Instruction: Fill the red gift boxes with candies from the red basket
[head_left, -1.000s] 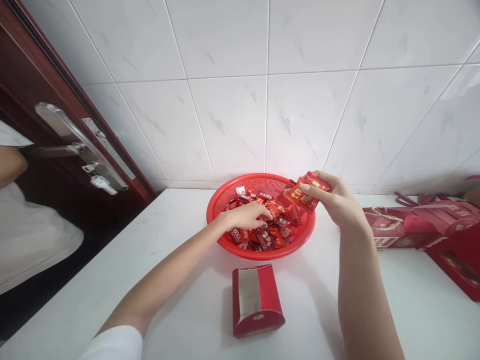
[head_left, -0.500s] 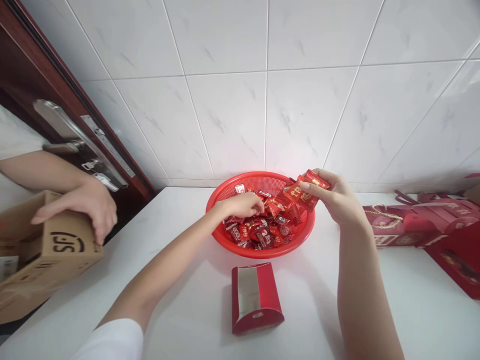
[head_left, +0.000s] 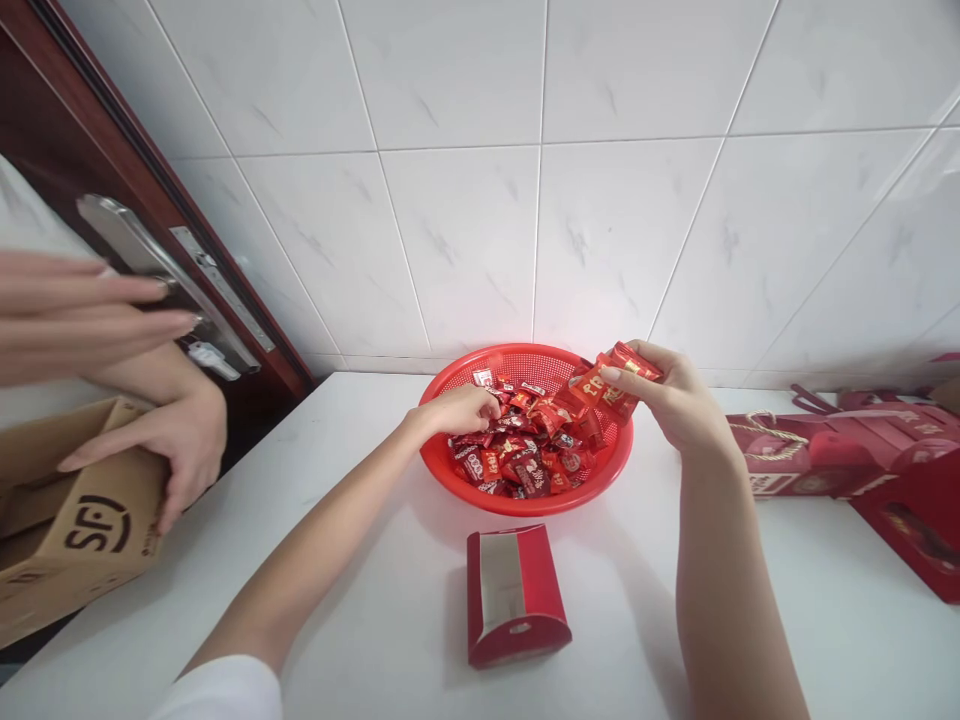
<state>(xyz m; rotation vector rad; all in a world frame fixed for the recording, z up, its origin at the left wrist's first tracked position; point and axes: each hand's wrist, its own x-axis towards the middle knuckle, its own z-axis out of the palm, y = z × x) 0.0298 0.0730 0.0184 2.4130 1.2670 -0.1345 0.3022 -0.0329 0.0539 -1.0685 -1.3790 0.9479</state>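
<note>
From where I stand, the red basket point(head_left: 525, 506) sits by the worktop's point(head_left: 375, 640) back edge, against the tiled wall point(head_left: 465, 230), with wrapped sweets point(head_left: 529, 475) heaped inside. The left hand point(head_left: 461, 408) reaches in over the heap, fingers bunched; I can't tell whether they have hold of one. Well apart from it, the right hand point(head_left: 679, 400) is clamped on a few red packets point(head_left: 615, 392) above the basket's right rim. A small red box point(head_left: 544, 575), its upper side partly open, lies in front of the basket. Red gift boxes point(head_left: 832, 465) stand along the back edge, toward the right. At the left edge, another person's hand point(head_left: 184, 440) rests on an open cardboard box point(head_left: 97, 530), a blurred hand point(head_left: 82, 320) above it.
</note>
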